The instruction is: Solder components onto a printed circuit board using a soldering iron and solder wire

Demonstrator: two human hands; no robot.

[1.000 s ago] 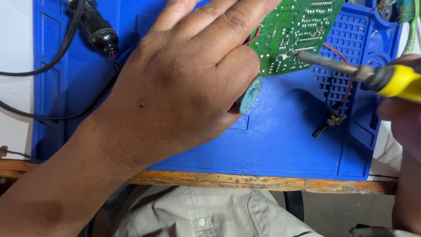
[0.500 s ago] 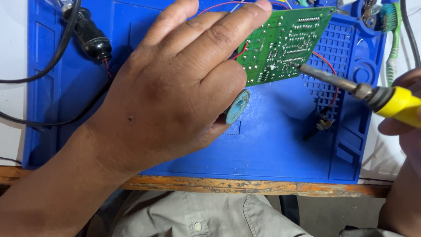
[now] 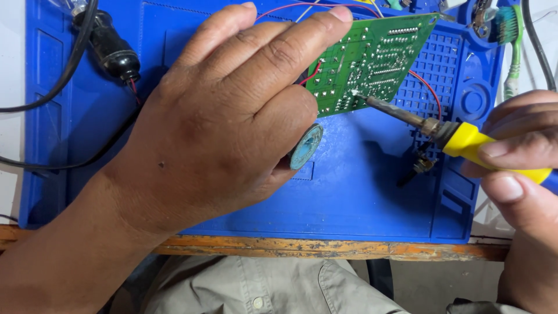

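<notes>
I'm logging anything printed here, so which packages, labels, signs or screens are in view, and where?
No packages, signs or screens are in view.
Circuit board: tilted green rectangle with white printed markings, held at top centre by the left hand; the soldering iron in the right hand touches it.

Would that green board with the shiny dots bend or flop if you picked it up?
Probably not: the green circuit board stays flat though the left hand grips only one edge. It looks thin, so likely light. Its red wires would probably flop and trail.
</notes>
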